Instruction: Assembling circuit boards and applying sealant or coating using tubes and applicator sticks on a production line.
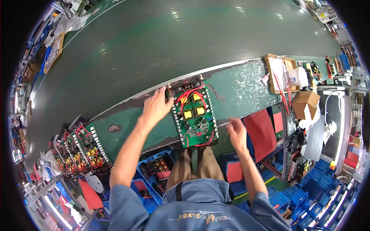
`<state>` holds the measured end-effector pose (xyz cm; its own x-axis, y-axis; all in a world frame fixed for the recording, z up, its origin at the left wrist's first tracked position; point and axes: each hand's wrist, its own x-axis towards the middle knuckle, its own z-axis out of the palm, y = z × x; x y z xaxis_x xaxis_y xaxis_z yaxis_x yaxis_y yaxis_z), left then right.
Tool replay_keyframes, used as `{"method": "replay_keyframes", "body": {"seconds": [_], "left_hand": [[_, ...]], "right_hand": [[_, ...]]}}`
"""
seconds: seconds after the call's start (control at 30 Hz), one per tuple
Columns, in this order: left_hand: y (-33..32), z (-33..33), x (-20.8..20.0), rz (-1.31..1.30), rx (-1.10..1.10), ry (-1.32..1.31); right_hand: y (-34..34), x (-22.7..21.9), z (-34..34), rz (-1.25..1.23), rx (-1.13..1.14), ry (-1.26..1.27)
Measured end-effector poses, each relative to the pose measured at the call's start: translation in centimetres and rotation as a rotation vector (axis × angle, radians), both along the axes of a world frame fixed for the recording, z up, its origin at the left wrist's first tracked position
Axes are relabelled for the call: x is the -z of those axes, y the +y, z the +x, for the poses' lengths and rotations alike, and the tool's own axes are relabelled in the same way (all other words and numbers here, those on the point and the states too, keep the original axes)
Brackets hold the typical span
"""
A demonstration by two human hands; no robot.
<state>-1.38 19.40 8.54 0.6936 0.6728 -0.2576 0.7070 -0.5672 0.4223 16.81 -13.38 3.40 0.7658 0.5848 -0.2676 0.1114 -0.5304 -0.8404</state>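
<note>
Across a scuffed green bench [239,89], resting spread-fingered left hand [156,104] beside a red-wired rectangular green circuit board [195,126], holding right hand [237,133] curled well apart, grip unclear.

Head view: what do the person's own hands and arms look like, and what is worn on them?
The bare left hand and bare right hand wear no gloves, and no watch or cable shows at either wrist. The forearms are uncovered below short blue-grey fabric sleeves, part of a matching shirt with yellow and white printing.
</note>
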Motion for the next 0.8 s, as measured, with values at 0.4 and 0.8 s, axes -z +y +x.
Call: {"method": "replay_keyframes", "body": {"seconds": [0.4, 0.8], "left_hand": [[-3.4, -5.4, -7.4, -1.181, -0.561, -0.817], [-8.3, 7.0, 2.0, -0.03, 0.004, -0.354]], "right_hand": [[12.5, -5.3, 9.5, -0.085, -0.395, 0.177], [13.0, -7.2, 6.7, 0.076, -0.204, 0.288]]}}
